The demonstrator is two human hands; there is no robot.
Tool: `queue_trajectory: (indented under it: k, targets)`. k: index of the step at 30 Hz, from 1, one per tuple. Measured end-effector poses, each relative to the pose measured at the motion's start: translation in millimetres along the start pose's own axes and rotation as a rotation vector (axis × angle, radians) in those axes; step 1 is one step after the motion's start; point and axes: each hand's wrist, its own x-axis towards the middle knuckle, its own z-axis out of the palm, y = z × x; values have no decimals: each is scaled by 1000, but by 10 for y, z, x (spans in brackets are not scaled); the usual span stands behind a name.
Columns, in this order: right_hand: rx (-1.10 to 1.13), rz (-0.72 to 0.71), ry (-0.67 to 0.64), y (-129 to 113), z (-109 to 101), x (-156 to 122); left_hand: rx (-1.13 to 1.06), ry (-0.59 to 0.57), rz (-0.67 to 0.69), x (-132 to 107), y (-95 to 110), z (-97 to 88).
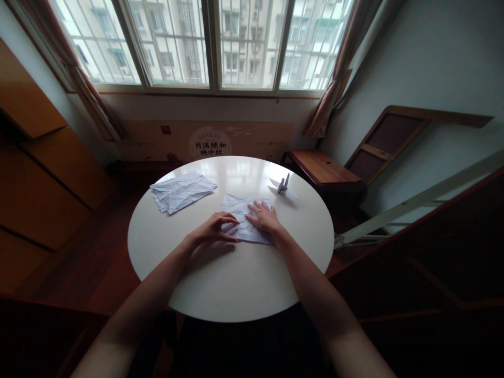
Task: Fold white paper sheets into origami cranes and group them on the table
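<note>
A creased white sheet of paper (248, 232) lies flat on the round white table in front of me. My right hand (263, 216) rests on its right part with the fingers spread. At the left edge of the sheet is my left hand (218, 227), its thumb and fingers curved and apart, the fingertips over or touching the paper. A folded paper crane (282, 186) stands beyond my right hand. To the left lies a small stack of creased paper sheets (183, 191).
The round white table (220, 294) has its near edge close to my body. A wooden bench (323, 167) stands behind it on the right, near a leaning wooden frame (384, 139). Orange cabinets (43, 178) are on the left, and a barred window (212, 42) is ahead.
</note>
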Motion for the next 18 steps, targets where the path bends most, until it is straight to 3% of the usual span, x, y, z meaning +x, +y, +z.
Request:
queue_trajectory:
  k: [12,18]
  targets:
    - [-14,5,-7,2,2,0,-23,-3,12,10,-5,-6]
    - [-22,5,-6,15,16,16,-145,10,16,21,2,18]
